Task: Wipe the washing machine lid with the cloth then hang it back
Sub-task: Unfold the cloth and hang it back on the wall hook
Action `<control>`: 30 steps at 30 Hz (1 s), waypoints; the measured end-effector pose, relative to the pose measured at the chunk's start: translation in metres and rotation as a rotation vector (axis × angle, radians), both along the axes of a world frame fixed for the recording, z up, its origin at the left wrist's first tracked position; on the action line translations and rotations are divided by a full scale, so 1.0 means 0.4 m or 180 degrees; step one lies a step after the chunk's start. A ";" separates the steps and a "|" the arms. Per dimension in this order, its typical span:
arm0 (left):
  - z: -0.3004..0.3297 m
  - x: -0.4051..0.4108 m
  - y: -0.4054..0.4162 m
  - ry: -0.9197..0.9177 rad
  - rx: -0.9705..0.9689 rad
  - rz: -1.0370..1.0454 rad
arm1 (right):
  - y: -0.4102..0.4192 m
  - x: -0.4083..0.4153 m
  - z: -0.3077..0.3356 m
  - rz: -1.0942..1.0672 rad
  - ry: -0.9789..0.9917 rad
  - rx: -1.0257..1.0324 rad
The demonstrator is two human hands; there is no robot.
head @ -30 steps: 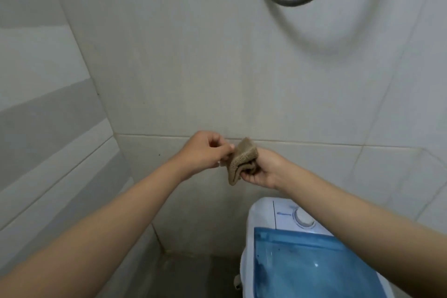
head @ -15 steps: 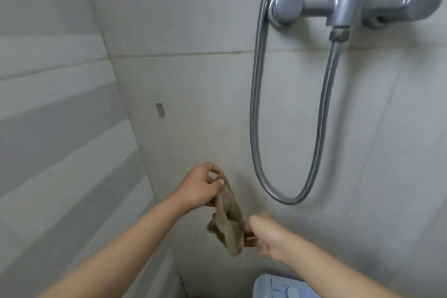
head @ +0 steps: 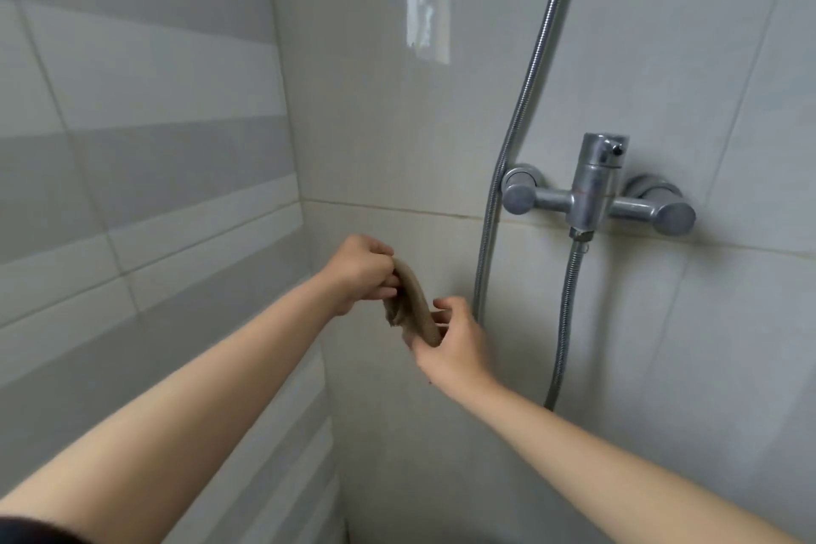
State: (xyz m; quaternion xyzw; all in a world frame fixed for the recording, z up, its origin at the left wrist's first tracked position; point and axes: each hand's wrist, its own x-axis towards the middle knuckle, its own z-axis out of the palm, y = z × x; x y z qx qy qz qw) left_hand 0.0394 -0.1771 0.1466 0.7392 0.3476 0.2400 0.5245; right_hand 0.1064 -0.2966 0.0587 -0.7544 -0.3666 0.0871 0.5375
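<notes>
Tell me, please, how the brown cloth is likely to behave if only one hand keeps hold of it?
The cloth looks floppy: it sags in a curve between the left hand and the right hand, so it would probably dangle from a single grip. It seems light, since a pinch at its upper end holds it. Its coarse weave suggests it is unlikely to slip.
</notes>
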 end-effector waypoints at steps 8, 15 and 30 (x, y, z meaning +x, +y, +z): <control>-0.035 -0.082 0.176 0.1174 0.2425 -0.0154 | 0.111 0.051 -0.005 0.0053 -0.1236 0.0176; -0.159 -0.092 0.330 0.2145 0.3643 -0.0476 | 0.255 0.044 -0.042 0.0545 -0.2256 -0.0982; -0.260 -0.001 0.540 0.1960 0.5058 -0.0886 | 0.508 0.108 -0.075 -0.0020 -0.3035 -0.2172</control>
